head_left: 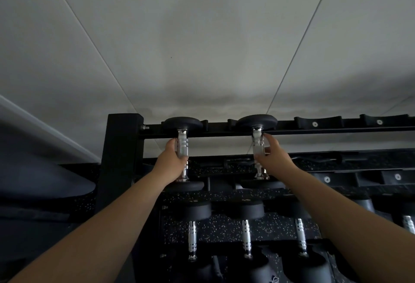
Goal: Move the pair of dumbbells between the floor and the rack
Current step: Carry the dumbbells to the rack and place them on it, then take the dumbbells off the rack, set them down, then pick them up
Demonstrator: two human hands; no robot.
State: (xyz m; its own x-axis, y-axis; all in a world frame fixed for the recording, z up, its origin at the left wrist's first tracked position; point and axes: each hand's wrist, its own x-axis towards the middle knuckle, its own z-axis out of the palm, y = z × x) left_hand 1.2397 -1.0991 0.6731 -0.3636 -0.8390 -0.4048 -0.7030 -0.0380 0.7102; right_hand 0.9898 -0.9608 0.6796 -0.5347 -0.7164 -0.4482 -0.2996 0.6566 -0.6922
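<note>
Head view shows both dumbbells lying across the top tier of the rack [125, 139], so either lifting off or letting go remains (which, I cannot tell). Left hand [171, 161] wraps the left dumbbell [183, 148]; right hand [272, 154] curls around the right dumbbell [257, 145].

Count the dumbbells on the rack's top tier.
2: left dumbbell beside the end post, in the left hand; right dumbbell next along, in the right hand. Saddles further right look bare.
</note>
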